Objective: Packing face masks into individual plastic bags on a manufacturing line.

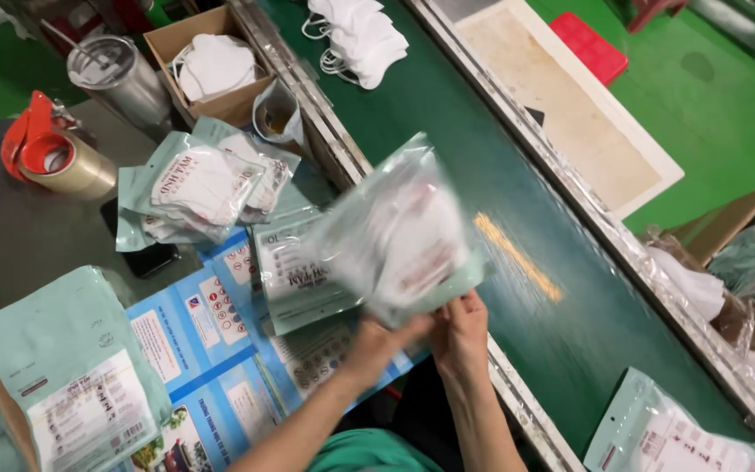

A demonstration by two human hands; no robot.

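I observe my left hand (392, 336) and right hand (462, 330) side by side, each grip pinching the lower edge of a blurred mask packet (399, 234) held upright over the near edge of the green belt (526, 218), beside the bench (28, 236) stacked with more packets (203, 188)

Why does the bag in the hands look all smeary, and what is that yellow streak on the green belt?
Head view: the bag is motion-blurred while both hands, left and right, grip its bottom edge; the bags lying on the table look sharp. The yellow streak on the belt looks like glare from a lamp.
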